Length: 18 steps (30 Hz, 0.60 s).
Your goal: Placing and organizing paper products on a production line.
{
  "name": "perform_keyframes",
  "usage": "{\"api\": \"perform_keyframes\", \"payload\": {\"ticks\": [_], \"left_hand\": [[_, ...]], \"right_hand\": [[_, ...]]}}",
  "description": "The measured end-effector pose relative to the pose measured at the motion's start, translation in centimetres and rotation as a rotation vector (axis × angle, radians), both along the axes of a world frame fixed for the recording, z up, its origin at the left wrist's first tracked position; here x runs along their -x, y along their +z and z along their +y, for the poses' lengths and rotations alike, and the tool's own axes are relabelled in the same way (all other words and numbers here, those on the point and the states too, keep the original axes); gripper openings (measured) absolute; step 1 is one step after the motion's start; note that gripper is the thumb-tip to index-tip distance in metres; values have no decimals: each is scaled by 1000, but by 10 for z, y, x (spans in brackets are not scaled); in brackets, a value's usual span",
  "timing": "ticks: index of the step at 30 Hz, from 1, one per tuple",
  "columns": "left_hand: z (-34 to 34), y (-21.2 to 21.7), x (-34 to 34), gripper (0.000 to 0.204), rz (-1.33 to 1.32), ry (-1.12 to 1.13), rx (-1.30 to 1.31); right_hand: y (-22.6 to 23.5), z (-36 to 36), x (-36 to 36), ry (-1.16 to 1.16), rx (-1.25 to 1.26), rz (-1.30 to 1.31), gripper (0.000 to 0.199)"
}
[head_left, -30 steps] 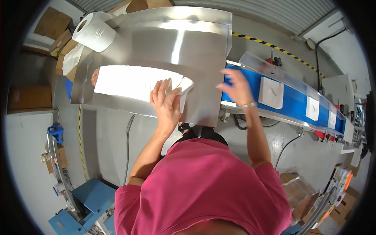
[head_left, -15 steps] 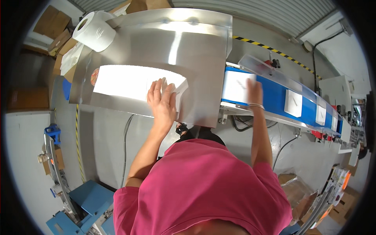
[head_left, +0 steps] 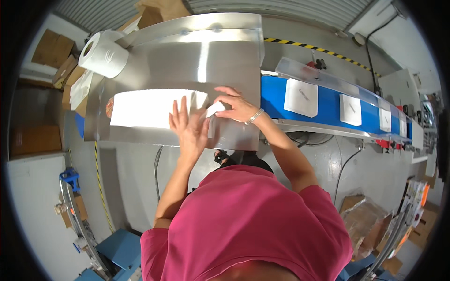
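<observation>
A long row of flat white paper packets (head_left: pixel 145 108) stands pressed together on a steel table (head_left: pixel 225 61). My left hand (head_left: pixel 191 133) lies over the row's right end, its fingers spread on the packets. Beside it, my right hand (head_left: pixel 239 108) pinches the edge of a white paper packet (head_left: pixel 215 109) at that end, thumb and fingers closed. To the right runs a blue conveyor belt (head_left: pixel 323 100) carrying several white packets laid flat and spaced apart; the nearest packet (head_left: pixel 301 99) has a small dark print on it.
A large white roll (head_left: pixel 105 56) rests at the table's far left corner. A clear plastic guard (head_left: pixel 309 72) lines the belt's far side. Cardboard boxes (head_left: pixel 54 49) are stacked at the left. Black cables (head_left: pixel 157 173) hang below the table.
My right hand has left a packet on the belt and moved left to the row's end, where it now grips another. The belt's nearest packet has shifted right. My left hand stays on the row.
</observation>
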<state>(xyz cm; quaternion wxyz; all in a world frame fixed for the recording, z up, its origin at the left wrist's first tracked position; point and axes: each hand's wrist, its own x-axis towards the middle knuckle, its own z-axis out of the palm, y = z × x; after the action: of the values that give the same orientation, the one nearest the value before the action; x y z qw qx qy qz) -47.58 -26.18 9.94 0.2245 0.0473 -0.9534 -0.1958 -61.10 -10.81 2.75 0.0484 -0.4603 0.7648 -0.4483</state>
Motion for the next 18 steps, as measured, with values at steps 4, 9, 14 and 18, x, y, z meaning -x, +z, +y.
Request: {"api": "perform_keyframes", "payload": {"ticks": [4, 9, 14, 18], "left_hand": [[-15, -11, 1, 43, 31, 72, -13], [-19, -14, -3, 32, 58, 113, -23], [-14, -12, 1, 31, 126, 98, -25], [-13, -11, 1, 29, 54, 101, -34]], "right_hand": [[14, 32, -7, -213, 91, -755, 34], [-23, 116, 23, -909, -165, -418, 48], [-11, 149, 27, -1276, -588, 344, 53], [28, 83, 14, -450, -129, 53, 60]]}}
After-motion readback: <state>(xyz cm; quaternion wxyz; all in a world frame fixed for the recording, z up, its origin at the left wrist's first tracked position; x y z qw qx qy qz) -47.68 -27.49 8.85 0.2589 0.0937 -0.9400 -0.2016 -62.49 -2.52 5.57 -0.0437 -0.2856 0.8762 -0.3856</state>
